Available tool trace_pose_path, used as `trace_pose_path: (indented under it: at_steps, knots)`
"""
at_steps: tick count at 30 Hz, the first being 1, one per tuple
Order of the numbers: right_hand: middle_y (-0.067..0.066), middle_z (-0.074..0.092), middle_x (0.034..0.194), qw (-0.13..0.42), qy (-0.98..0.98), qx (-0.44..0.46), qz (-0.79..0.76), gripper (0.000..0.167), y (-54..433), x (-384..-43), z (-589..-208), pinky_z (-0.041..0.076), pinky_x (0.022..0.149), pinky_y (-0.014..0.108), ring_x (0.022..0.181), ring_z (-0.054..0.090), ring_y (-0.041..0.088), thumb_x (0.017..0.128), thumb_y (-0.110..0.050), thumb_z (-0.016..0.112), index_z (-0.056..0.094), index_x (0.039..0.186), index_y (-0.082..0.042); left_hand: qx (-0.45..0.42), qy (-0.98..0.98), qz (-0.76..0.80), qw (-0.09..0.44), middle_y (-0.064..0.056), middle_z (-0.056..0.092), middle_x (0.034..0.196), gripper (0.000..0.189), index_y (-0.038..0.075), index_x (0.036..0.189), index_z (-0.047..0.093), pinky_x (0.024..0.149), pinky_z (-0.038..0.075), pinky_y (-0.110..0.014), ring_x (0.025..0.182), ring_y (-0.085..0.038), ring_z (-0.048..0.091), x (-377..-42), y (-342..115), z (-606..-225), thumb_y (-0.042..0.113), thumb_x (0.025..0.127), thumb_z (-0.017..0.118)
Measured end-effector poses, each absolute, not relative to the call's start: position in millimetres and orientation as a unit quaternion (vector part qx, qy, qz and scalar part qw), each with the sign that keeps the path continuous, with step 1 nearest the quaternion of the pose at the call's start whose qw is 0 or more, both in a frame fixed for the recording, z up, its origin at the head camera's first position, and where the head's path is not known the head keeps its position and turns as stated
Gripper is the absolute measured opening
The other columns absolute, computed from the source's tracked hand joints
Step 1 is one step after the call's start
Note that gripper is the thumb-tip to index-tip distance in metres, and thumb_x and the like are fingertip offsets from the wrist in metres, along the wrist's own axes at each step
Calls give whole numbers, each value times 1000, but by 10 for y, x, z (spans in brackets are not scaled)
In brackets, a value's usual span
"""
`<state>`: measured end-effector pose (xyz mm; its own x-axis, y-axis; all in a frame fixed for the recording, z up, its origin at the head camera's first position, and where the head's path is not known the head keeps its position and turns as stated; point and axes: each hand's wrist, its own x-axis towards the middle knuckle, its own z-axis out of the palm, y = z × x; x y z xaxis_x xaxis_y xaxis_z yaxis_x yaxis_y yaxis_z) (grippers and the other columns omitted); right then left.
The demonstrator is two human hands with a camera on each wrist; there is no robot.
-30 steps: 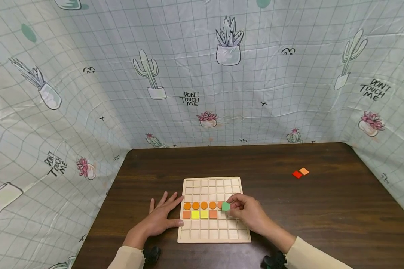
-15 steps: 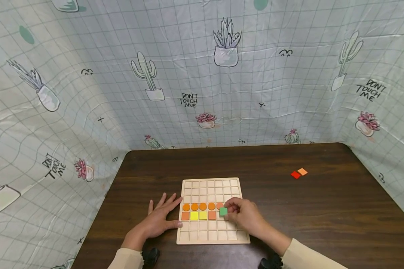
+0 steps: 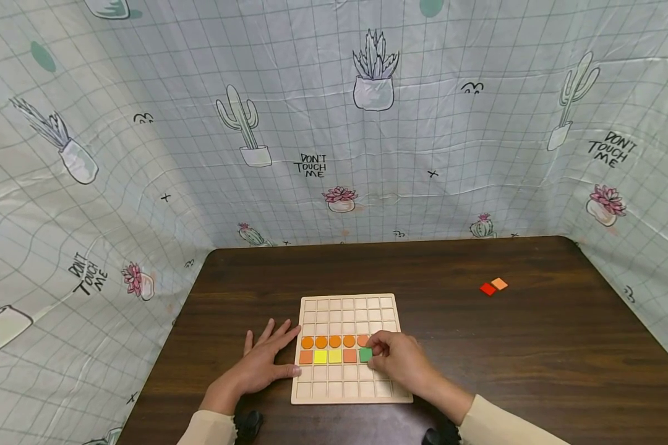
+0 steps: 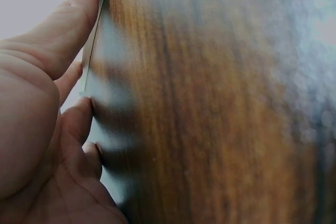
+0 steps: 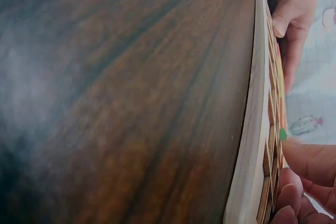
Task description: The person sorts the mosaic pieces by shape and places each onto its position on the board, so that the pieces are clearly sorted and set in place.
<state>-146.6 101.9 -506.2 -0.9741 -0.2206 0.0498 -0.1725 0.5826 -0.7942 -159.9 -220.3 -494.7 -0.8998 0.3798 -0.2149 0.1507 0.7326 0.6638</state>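
Note:
A pale wooden grid board [image 3: 342, 390] lies on the dark table. One row holds several orange discs [image 3: 334, 342]; below it sit an orange square tile [image 3: 306, 357], two yellow square tiles [image 3: 320, 356], another orange square tile [image 3: 349, 356] and a green square tile [image 3: 365, 355]. My right hand [image 3: 403, 361] pinches the green tile by its right side, over the cell beside the orange one; a green corner [image 5: 283, 134] shows at the thumb in the right wrist view. Fingers spread, my left hand [image 3: 264, 364] rests flat with thumb and fingertips at the board's left edge.
Farther back on the right, a red square tile [image 3: 487, 288] and a light orange square tile [image 3: 499, 283] lie together on the wooden table [image 3: 534, 346]. A cactus-print cloth [image 3: 289, 123] hangs around the table's back and sides.
My right hand has brought the green tile down and slightly left, into line with the row of square tiles. The left hand stays at the board's edge.

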Motion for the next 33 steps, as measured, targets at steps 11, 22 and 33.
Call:
trace_pose_path:
  at_steps: [11,22,33]
  knots:
    - [-11,65,84,26,902,-117,-415,20,988,-1470,-5077,48,67,25,72,57,5,83,-8,88,77,98,-16,143,914,339,170,-14,22,176,87,21,166,38,121,-21,-71,163,-44,-3,-1583,-2200,-4924,38,93,81]
    - [-11,63,83,17,910,-118,-396,20,971,-1472,-5075,47,66,27,73,56,6,82,-8,88,77,96,-17,144,915,340,166,-14,22,176,87,20,166,38,121,-21,-71,163,-44,-3,-1594,-2193,-4929,39,92,82]
    - [-12,63,83,18,912,-121,-393,19,972,-1469,-5063,48,66,27,72,56,6,82,-8,88,77,96,-16,147,915,338,166,-14,22,176,87,19,166,38,121,-22,-71,163,-44,-3,-1610,-2203,-4949,40,93,80]
